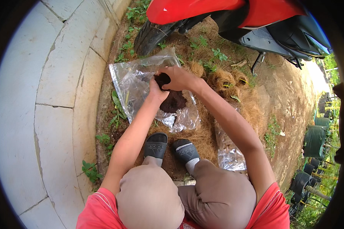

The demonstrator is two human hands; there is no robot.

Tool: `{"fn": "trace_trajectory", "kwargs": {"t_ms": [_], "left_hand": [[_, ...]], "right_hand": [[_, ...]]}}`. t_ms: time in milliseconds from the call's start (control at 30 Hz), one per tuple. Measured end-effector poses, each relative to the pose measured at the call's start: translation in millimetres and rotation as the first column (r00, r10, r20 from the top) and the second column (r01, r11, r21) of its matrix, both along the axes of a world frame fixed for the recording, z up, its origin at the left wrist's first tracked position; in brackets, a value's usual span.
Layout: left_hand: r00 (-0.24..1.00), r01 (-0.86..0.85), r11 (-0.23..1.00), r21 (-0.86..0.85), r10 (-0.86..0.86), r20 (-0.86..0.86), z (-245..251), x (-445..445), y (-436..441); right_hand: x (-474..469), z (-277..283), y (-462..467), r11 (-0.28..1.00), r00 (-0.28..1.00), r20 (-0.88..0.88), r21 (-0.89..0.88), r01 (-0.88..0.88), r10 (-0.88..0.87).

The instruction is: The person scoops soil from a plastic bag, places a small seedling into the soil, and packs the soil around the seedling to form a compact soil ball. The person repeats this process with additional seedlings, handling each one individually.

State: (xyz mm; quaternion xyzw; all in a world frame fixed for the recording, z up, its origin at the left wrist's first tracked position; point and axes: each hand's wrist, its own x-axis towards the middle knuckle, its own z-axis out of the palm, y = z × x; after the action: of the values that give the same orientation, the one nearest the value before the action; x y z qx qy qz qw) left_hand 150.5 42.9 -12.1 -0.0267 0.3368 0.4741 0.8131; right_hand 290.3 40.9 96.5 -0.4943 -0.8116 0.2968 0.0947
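Note:
My left hand (158, 89) and my right hand (177, 78) cup a dark brown clump (162, 79) between them. It looks like moist soil; whether a small pot is around it, I cannot tell. Below the hands, a heap of dark soil (174, 102) rests on a clear plastic sheet or flattened bag (137, 98), which is crumpled and shiny. Loose brown coir-like fibre (206, 137) borders the plastic, and fibre bundles (221, 80) lie right of my right wrist. My fingers hide part of the clump.
A red motorcycle (186, 11) stands beyond the plastic, its tyre (150, 38) close by and its side stand (257, 63) down. Grey paving slabs (56, 86) run along the left. Another clear plastic piece (231, 154) lies under my right arm. Several dark grow bags (314, 140) line the right.

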Motion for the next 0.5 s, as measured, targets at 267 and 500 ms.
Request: {"fn": "trace_trajectory", "kwargs": {"t_ms": [267, 500], "left_hand": [[0.983, 0.089, 0.983, 0.161, -0.113, 0.148, -25.9, -15.8, -19.3], [0.966, 0.092, 0.990, 0.110, -0.116, 0.231, -42.4, -35.0, -23.4]], "right_hand": [[-7.6, -21.8, -41.9, 0.996, 0.981, -0.187, 0.070, 0.056, -0.042], [3.6, -55.7, -72.5, 0.885, 0.744, -0.522, -0.048, 0.464, -0.418]]}}
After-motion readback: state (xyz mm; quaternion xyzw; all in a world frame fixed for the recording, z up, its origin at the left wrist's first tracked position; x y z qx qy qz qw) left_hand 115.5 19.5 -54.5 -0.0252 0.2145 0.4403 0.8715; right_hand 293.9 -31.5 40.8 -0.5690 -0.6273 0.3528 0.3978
